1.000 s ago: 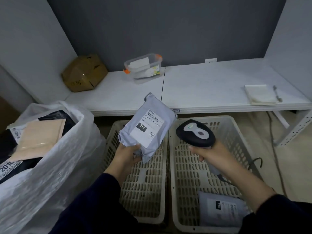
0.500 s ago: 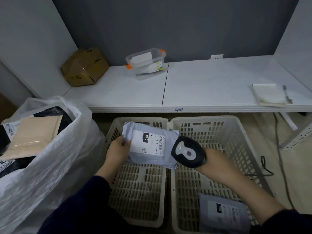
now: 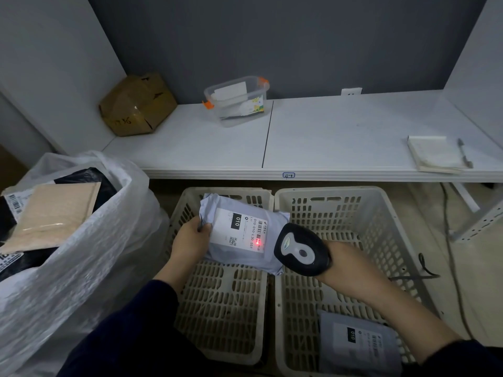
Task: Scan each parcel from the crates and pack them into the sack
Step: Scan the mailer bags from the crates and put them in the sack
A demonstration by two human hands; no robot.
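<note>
Head view. We record both arms reaching forward and down over two slotted crates set side by side on the floor, below a white shelf (image 3: 340, 131).

The left hand (image 3: 190, 242) enters from the lower left on a dark-sleeved forearm, with the back of the hand toward us. Its thumb lies on the top face of the grey parcel (image 3: 242, 257) at the left edge and the other fingers curl underneath, so we log a pinch grip. The parcel is held above the left crate (image 3: 221, 303), near its far rim. Its label faces up and it sits roughly level, with the right end reaching over the seam between the crates.

The right hand (image 3: 348, 268) enters from the lower right, the forearm angled up and left across the right crate (image 3: 353, 221). Its fingers wrap the handle of the black scanner (image 3: 300, 250); the fingertips are hidden behind the scanner head. The head points left and overlaps the parcel's right end in our view. We cannot tell whether they touch. A red spot shows on the barcode of the white label (image 3: 239, 229).

A second parcel (image 3: 356, 341) lies flat in the near corner of the right crate. The white sack (image 3: 81, 262) stands left of the crates with its mouth open. In it a tan padded envelope (image 3: 54, 213) lies on top of black bags (image 3: 89, 178).

On the shelf are a cardboard box (image 3: 137, 104), a clear tub (image 3: 236, 100) and a notepad (image 3: 432, 153) with a pen (image 3: 464, 153).
</note>
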